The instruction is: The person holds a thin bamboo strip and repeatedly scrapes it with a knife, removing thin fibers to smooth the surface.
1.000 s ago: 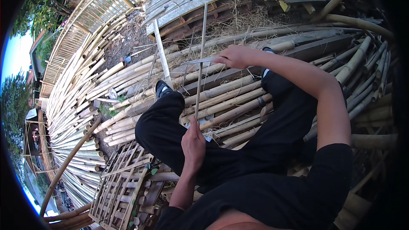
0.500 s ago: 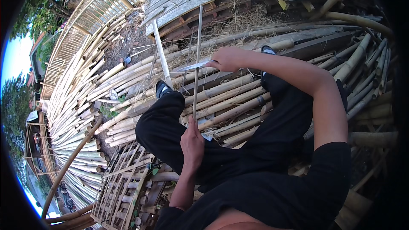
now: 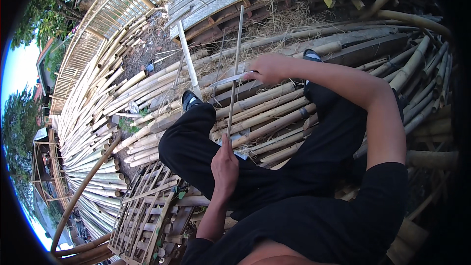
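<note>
My left hand (image 3: 225,166) is closed around the lower end of a long, thin bamboo strip (image 3: 238,44), which slants up and away from me. A knife (image 3: 228,79) is gripped in my right hand (image 3: 267,68). Its pale blade points left and crosses the strip about midway, seemingly against it. The handle is mostly hidden in my fingers. Left of the blade, a wider pale bamboo slat (image 3: 188,59) stands tilted near my left foot, apart from both hands.
Bamboo poles (image 3: 265,103) lie under and between my legs, with a large stack (image 3: 98,118) to the left. A wooden pallet (image 3: 221,0) lies ahead, strewn with straw. A slatted bamboo rack (image 3: 142,216) is at the lower left. A bamboo fence (image 3: 81,59) runs behind.
The strip's upper end has tipped slightly to the right. My right hand and the knife have shifted a little right in view, and the whole view has moved slightly too.
</note>
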Motion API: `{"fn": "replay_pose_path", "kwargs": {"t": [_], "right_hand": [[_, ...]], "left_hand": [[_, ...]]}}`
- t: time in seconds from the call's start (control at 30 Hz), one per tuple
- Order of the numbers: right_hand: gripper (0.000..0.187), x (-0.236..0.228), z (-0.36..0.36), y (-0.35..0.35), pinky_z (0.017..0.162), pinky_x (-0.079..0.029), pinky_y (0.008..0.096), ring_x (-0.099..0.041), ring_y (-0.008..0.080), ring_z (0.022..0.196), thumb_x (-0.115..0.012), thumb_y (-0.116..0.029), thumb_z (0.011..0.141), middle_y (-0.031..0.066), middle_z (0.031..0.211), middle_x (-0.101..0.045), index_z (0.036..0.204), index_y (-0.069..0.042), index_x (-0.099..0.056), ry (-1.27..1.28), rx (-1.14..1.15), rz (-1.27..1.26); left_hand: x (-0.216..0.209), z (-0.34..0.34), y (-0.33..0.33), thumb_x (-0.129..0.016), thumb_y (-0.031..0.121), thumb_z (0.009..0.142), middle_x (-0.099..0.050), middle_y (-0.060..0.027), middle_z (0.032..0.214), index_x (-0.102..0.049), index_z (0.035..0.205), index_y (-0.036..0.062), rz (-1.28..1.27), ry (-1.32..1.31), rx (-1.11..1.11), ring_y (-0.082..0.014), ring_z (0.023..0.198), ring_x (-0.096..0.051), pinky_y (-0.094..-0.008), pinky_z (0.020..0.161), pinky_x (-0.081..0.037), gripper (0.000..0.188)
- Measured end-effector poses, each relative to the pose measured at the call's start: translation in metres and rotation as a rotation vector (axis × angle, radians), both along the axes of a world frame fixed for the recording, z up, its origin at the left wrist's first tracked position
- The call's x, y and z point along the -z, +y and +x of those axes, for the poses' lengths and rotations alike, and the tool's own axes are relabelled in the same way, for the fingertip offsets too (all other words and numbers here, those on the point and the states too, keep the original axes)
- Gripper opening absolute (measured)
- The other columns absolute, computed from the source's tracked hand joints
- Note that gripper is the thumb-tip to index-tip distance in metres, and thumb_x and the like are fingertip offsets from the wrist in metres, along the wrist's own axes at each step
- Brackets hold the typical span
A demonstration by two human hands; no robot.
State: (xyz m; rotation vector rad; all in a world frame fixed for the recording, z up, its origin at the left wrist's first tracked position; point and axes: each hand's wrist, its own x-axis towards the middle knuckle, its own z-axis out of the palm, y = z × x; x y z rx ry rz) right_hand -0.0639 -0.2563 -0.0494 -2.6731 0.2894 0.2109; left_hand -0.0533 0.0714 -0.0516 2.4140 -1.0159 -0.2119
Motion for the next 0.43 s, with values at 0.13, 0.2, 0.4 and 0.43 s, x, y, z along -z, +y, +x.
{"fn": "replay_pose_path", "kwargs": {"t": [0.13,0.2,0.4,0.43], "right_hand": [[0.064,0.010,-0.006,-0.071,0.082,-0.048,0.0485,-0.062,0.0395,0.089,-0.032,-0.051,0.098,0.0233,0.089,-0.065,0.090,0.002,-0.066,0.076,0.308,-0.032],[0.065,0.007,-0.009,-0.077,0.078,-0.049,0.0482,-0.063,0.0394,0.084,-0.031,-0.052,0.098,0.0220,0.085,-0.065,0.086,0.003,-0.066,-0.005,0.323,-0.034],[0.073,0.010,0.001,-0.057,0.072,-0.051,0.0418,-0.066,0.0276,0.073,-0.038,-0.068,0.088,0.0210,0.075,-0.065,0.074,-0.003,-0.067,-0.017,0.489,0.295],[0.073,0.009,0.003,-0.058,0.072,-0.051,0.0418,-0.066,0.0276,0.073,-0.038,-0.068,0.088,0.0210,0.075,-0.065,0.074,-0.003,-0.067,-0.022,0.488,0.295]], "left_hand": [[0.002,-0.006,0.005,-0.050,0.005,0.093,-0.059,-0.0261,0.075,-0.055,0.123,-0.0021,-0.009,0.001,0.001,-0.0387,0.065,-0.060,-0.0432,0.059,-0.045,0.031],[0.003,-0.002,0.006,-0.050,0.006,0.094,-0.060,-0.0251,0.075,-0.054,0.125,-0.0014,-0.003,-0.023,-0.004,-0.0383,0.065,-0.061,-0.0432,0.058,-0.045,0.032],[-0.003,-0.003,-0.005,-0.053,0.008,0.093,-0.061,-0.0242,0.079,-0.053,0.128,0.0019,-0.132,0.027,0.018,-0.0375,0.068,-0.062,-0.0422,0.059,-0.047,0.035],[-0.006,-0.004,-0.006,-0.055,0.007,0.092,-0.062,-0.0248,0.080,-0.052,0.129,0.0027,-0.171,0.057,0.025,-0.0375,0.069,-0.063,-0.0414,0.061,-0.049,0.037]]}}
